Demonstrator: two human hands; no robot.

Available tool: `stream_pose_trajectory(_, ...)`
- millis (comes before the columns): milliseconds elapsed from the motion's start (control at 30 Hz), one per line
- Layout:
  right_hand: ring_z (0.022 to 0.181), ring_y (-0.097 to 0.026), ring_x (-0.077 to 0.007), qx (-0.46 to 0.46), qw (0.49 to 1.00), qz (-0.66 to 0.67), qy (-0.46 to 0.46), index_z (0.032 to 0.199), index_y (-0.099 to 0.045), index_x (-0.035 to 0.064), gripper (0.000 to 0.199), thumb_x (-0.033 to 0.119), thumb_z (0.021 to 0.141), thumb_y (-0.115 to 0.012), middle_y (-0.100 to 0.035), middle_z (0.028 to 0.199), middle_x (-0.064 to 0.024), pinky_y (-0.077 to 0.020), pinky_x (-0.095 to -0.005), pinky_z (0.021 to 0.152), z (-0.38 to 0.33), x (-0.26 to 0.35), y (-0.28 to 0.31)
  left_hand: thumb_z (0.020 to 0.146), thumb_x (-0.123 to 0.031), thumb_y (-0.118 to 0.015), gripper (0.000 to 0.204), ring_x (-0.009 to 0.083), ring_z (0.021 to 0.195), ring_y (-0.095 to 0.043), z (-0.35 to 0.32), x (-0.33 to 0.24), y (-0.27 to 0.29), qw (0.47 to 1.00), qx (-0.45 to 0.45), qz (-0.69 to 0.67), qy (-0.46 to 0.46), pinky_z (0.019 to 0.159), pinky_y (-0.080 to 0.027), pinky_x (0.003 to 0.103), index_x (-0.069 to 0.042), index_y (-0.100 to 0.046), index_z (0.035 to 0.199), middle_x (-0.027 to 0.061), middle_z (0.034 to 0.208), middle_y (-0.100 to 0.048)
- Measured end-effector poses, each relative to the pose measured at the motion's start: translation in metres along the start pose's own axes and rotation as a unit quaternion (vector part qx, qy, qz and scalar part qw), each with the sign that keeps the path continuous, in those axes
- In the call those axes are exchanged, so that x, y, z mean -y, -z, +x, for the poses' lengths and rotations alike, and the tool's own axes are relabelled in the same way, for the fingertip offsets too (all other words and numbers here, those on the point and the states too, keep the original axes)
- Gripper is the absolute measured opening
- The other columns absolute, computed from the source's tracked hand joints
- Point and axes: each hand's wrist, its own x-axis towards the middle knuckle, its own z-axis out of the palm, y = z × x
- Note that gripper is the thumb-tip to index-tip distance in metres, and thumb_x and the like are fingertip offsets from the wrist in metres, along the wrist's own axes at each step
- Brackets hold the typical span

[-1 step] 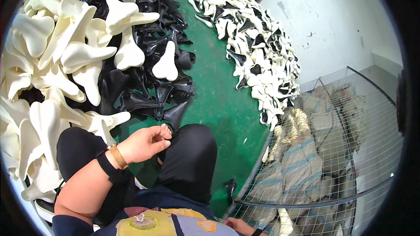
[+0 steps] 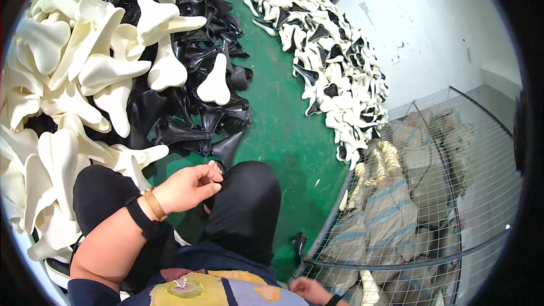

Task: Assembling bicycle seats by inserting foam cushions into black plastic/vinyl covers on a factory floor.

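My left hand (image 2: 190, 186) hangs above my knees, its fingers loosely curled with the thumb apart, and nothing shows in it. That wrist wears a gold-coloured watch (image 2: 153, 204) and a black band. Beyond it, a big pile of white saddle-shaped pads (image 2: 115, 71) lies at the left, over and beside black plastic saddle shells (image 2: 187, 130). One white pad (image 2: 215, 82) rests singly on the black shells. My right hand (image 2: 310, 290) is low by the wire mesh, its fingers bent; whether they hold anything is hidden.
A second heap of white saddles with black parts (image 2: 340, 68) lies on the green floor (image 2: 272, 113) by the white wall. At right, a wire mesh frame (image 2: 396, 262) stands before woven sacks (image 2: 391, 209). A single black piece (image 2: 298, 245) lies near its base.
My right hand has risen slightly, so more of it shows at the lower edge. My left hand and the piles look the same.
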Motion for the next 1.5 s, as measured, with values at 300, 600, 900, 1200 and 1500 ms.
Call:
stream_pose_trajectory(300, 0.085, -0.063, -0.0124, -0.017, 0.944, 0.210, 0.256, 0.106, -0.056, 0.0003, 0.026, 0.002, 0.084, -0.070, -0.063, 0.097, -0.0058, -0.0501, -0.0248, 0.079, 0.017, 0.179, -0.002, 0.088, -0.027, -0.061, 0.046, 0.0332, 0.092, -0.064, -0.011, -0.045, -0.121, 0.929, 0.275, 0.189, -0.158, 0.068, -0.053, 0.041, -0.013, -0.049, 0.130, 0.0100, 0.118, -0.059)
stream_pose_trajectory(600, 0.076, -0.067, -0.0105, -0.092, 0.984, 0.107, 0.107, 0.111, -0.064, -0.0002, 0.025, 0.008, 0.088, -0.068, -0.069, 0.086, -0.0043, -0.0530, -0.0234, 0.060, 0.015, 0.100, 0.009, 0.088, -0.020, -0.059, 0.009, 0.0271, 0.076, -0.064, 0.009, -0.015, -0.121, 0.938, 0.041, 0.229, -0.257, 0.062, -0.053, 0.038, -0.013, -0.062, 0.094, 0.0030, 0.099, -0.058)
stream_pose_trajectory(900, 0.071, -0.064, -0.0107, -0.127, 0.975, -0.172, 0.066, 0.098, -0.056, 0.0038, 0.019, 0.007, 0.085, -0.069, -0.065, 0.076, -0.0058, -0.0514, -0.0237, 0.063, 0.028, 0.006, -0.014, 0.083, -0.009, -0.066, 0.017, 0.0238, 0.079, -0.063, 0.021, -0.011, -0.076, 0.966, -0.065, 0.185, -0.167, 0.070, -0.053, 0.034, -0.008, -0.064, 0.099, 0.0081, 0.098, -0.057)
stream_pose_trajectory(1200, 0.087, -0.050, -0.0154, -0.026, 0.995, -0.086, 0.045, 0.110, -0.045, 0.0070, 0.042, 0.019, 0.080, -0.072, -0.051, 0.094, -0.0067, -0.0432, -0.0324, 0.074, 0.041, 0.015, -0.014, 0.084, -0.010, -0.066, 0.017, 0.0203, 0.075, -0.062, 0.017, -0.002, -0.064, 0.972, -0.086, 0.163, -0.145, 0.070, -0.052, 0.030, -0.005, -0.062, 0.100, 0.0095, 0.089, -0.056)
stream_pose_trajectory(1500, 0.104, -0.036, -0.0200, 0.061, 0.998, -0.002, 0.013, 0.122, -0.034, 0.0103, 0.064, 0.030, 0.076, -0.074, -0.037, 0.112, -0.0075, -0.0350, -0.0410, 0.085, 0.040, 0.002, -0.020, 0.083, -0.013, -0.068, 0.020, 0.0192, 0.074, -0.062, 0.015, 0.001, -0.066, 0.976, -0.065, 0.162, -0.129, 0.068, -0.051, 0.030, -0.005, -0.061, 0.101, 0.0080, 0.088, -0.055)
